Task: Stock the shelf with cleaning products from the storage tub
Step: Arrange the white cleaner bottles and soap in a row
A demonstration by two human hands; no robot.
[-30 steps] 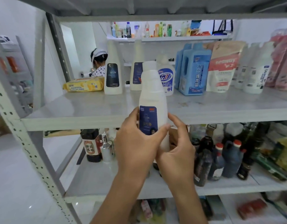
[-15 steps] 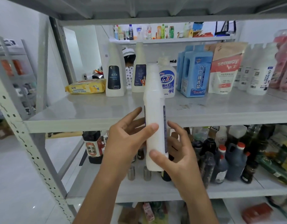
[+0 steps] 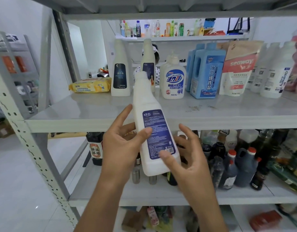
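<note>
I hold a tall white cleaner bottle (image 3: 144, 104) with a dark blue back label facing me, tilted slightly left, in front of the edge of the grey shelf (image 3: 94, 114). My left hand (image 3: 121, 146) grips its left side, thumb across the label. My right hand (image 3: 186, 158) holds the bottle's lower right, thumb on the label near the barcode. On the shelf behind stand two matching white bottles (image 3: 120, 69), a hand-wash pump bottle (image 3: 173, 79), blue jugs (image 3: 206, 71) and a refill pouch (image 3: 236, 67). The storage tub is not in view.
A yellow wipes pack (image 3: 90, 85) lies at the shelf's left. White bottles (image 3: 275, 72) fill the right end. Dark sauce bottles (image 3: 228, 161) crowd the shelf below. A perforated upright (image 3: 27, 139) stands at left. A person is partly visible behind the shelf.
The bottle has been turned round in my hands, from its front label through its narrow side to its back label, and tilted left. My view has shifted slightly.
</note>
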